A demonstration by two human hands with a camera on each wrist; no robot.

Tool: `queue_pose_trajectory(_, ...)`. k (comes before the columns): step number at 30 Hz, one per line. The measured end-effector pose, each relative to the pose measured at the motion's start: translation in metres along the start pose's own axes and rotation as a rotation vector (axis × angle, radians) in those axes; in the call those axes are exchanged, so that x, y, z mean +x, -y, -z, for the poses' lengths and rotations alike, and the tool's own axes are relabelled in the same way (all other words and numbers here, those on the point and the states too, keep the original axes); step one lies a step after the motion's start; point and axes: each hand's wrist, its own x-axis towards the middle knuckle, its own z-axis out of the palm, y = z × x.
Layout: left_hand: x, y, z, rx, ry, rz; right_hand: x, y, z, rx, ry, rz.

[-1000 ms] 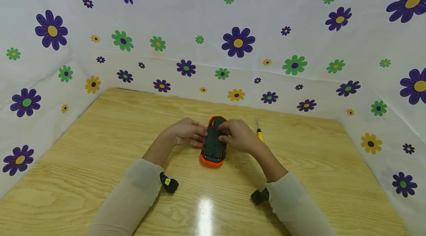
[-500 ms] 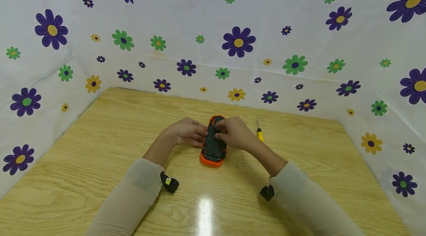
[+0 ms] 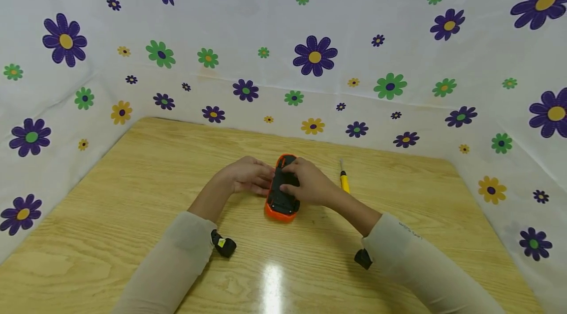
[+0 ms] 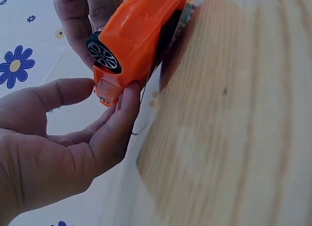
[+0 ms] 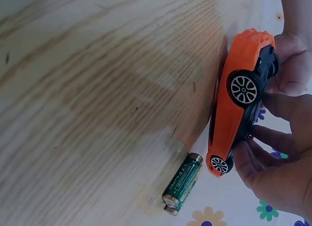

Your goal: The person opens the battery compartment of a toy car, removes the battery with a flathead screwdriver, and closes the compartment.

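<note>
An orange toy car point(image 3: 281, 215) lies upside down on the table, its black underside point(image 3: 282, 201) facing up. My left hand point(image 3: 251, 175) pinches one end and side of it; in the left wrist view the thumb and fingers meet around the orange body point(image 4: 139, 38). Over the underside is my right hand point(image 3: 312, 183), thumb and index finger apart with their tips on the black base. The right wrist view shows those fingertips at the base between the wheels of the car point(image 5: 230, 123). A small shiny bit beside the fingertips is too small to identify.
A screwdriver point(image 3: 344, 182) with a yellow and black handle lies right of the car. Green batteries point(image 5: 183, 178) lie by the car's end in the right wrist view. Behind the wooden table point(image 3: 398, 196) hangs a flower-patterned white cloth point(image 3: 283, 18).
My right hand has shifted slightly left over the underside, and its thumb and index finger have spread apart. Its forearm has swung right. The left hand keeps its hold; the car stays put.
</note>
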Motion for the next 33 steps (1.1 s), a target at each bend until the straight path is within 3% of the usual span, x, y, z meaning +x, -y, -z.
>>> queue_pose_trajectory(8,-0.006,-0.006,0.0,0.003,-0.062,-0.02,0.0,-0.001,-0.003,0.081,-0.05,0.016)
queue_pose_trajectory(14,-0.014,-0.014,-0.004,0.095,-0.131,-0.04,0.001,-0.001,-0.006,0.154,-0.091,0.03)
queue_pose_trajectory(19,-0.017,-0.018,-0.007,0.175,-0.149,-0.093,0.001,-0.004,-0.008,0.265,-0.106,-0.006)
queue_pose_trajectory(33,-0.026,-0.031,-0.037,0.412,-0.282,-0.17,-0.009,-0.014,-0.016,0.501,-0.123,-0.044)
